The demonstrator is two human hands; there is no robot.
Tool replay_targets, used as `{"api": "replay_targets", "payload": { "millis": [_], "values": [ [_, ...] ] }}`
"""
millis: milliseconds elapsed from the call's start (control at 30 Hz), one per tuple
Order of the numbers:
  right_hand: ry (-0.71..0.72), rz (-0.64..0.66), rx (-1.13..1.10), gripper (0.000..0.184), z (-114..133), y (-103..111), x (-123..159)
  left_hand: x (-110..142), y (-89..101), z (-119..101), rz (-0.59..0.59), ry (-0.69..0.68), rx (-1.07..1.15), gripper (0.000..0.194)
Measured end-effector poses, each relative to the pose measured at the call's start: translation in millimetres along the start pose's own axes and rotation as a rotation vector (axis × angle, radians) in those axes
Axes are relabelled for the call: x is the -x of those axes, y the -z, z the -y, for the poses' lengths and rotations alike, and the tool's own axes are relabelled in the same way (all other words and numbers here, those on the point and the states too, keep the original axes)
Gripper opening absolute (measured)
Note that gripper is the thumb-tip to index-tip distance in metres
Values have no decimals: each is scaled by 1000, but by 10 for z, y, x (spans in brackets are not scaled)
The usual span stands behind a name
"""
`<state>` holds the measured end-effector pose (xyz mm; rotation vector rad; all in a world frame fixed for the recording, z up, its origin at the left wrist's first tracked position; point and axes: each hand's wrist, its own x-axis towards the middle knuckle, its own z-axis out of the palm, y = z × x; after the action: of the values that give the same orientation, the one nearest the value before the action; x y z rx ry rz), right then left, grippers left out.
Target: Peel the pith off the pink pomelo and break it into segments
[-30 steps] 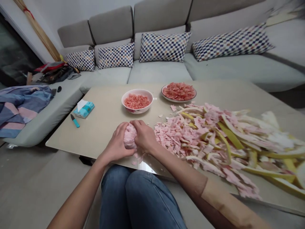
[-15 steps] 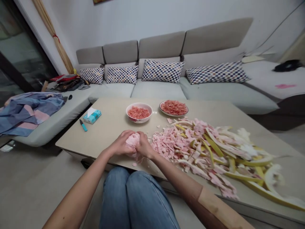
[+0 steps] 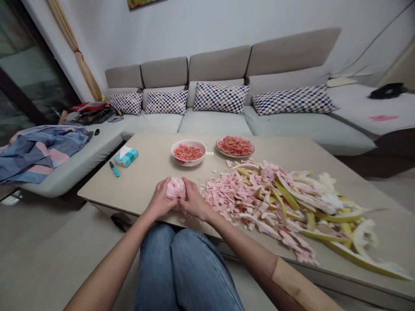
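Note:
Between my two hands, just over the near edge of the table, is a round pink peeled pomelo (image 3: 176,188). My left hand (image 3: 161,198) wraps its left side. From the right, my right hand (image 3: 193,199) grips it, both thumbs meeting low on the near side. The fruit's underside is hidden by my hands. Right of my right hand lies a heap of pink pith scraps (image 3: 223,192) with long yellow-green pomelo peel strips (image 3: 287,194). Beyond my hands stand a white bowl (image 3: 189,163) of pink pomelo flesh and a dark-rimmed plate (image 3: 235,156) piled with more flesh.
A blue tissue pack (image 3: 126,157) and a small knife with a turquoise handle (image 3: 114,169) lie on the table's (image 3: 145,144) left side. Behind it runs a grey sofa (image 3: 212,123) with checkered cushions (image 3: 221,97). My knees in jeans are below the near edge.
Both hands have turned the pomelo so that more of its top shows, and they have shifted slightly left. The thumbs now come together at its near side.

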<state>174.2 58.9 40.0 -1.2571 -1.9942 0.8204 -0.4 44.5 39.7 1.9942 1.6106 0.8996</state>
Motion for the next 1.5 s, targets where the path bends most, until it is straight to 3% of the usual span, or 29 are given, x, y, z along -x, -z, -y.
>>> {"api": "replay_targets", "payload": {
  "millis": [300, 467, 700, 1000, 1500],
  "values": [
    [39, -113, 159, 76, 92, 12, 43, -146, -84, -57, -89, 77, -3, 72],
    [47, -89, 302, 72, 100, 37, -66, -218, -104, -30, -139, 97, 10, 65],
    [-65, -91, 434, 66, 134, 59, -221, -283, -157, -88, -149, 84, -4, 64],
    [-90, -131, 404, 71, 80, -29, -204, -358, -53, -95, -54, -3, -41, 66],
    [25, -172, 153, 69, -172, 106, -161, -334, -165, 89, -81, -118, 69, 69]
  ]
}}
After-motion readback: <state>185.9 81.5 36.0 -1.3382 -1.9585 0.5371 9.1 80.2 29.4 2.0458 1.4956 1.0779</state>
